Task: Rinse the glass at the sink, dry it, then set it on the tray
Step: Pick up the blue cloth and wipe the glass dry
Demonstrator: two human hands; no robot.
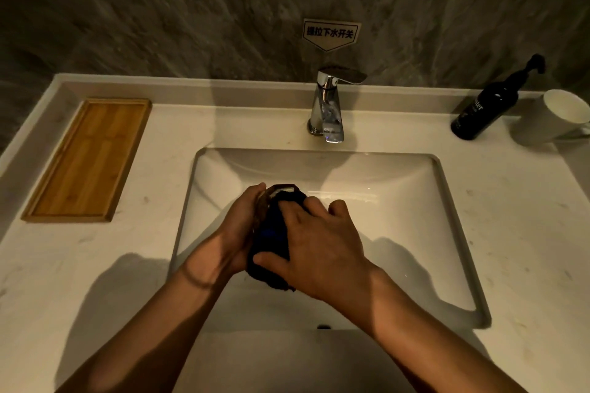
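Note:
Over the white sink basin [399, 188] I hold a clear glass [277, 191], only its rim showing between my hands. My left hand [238, 226] cups the glass from the left side. My right hand [322, 242] presses a dark blue cloth [271, 242] around the glass, and the cloth hides most of it. A wooden tray [86, 159] lies on the counter at the left with nothing on it. The chrome faucet [329, 105] stands behind the basin, and no water runs from it.
A black pump bottle [485, 108] and a white mug [555, 115] stand at the back right of the white counter [95, 265]. A label with printed characters [330, 33] hangs on the grey stone wall above the faucet.

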